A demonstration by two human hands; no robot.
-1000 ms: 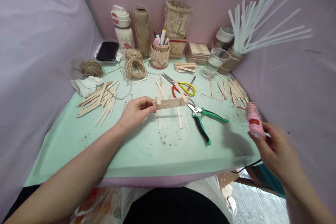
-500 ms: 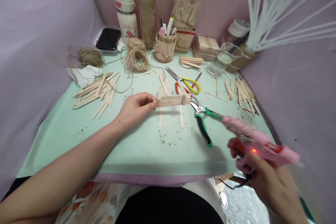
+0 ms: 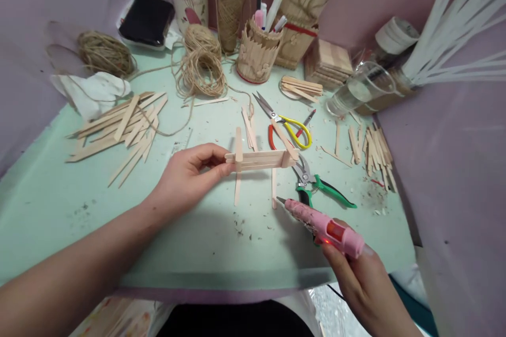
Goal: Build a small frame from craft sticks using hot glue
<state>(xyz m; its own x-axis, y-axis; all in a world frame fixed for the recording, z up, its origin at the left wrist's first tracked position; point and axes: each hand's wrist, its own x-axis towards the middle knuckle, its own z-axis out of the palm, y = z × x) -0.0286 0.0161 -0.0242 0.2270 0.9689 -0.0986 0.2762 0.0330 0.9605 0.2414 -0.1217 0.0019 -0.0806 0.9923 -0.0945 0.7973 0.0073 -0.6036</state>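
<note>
Between its thumb and fingers, my left hand (image 3: 197, 171) pinches the left end of a small frame of pale wooden sticks (image 3: 261, 160), held just above the green table. Sticks point up and down from both ends of the frame. My right hand (image 3: 351, 263) is wrapped round a pink glue gun (image 3: 324, 226) with a red light lit. The gun's metal tip is beside the lower end of the frame's right downward stick (image 3: 274, 189). Green-handled pruning shears (image 3: 332, 192) lie partly behind the frame and the gun.
Yellow-handled scissors (image 3: 292, 129) lie behind the frame. Loose sticks (image 3: 126, 121) are piled at the left, with more (image 3: 377, 152) at the right. Twine (image 3: 201, 71), a pen holder (image 3: 259, 52), a clear cup (image 3: 356, 89) and a phone (image 3: 147, 20) stand or lie along the back.
The glue gun in my right hand has moved left and inward, its tip now near the frame's right downward stick. The view has shifted closer to the table; my left hand still holds the frame.
</note>
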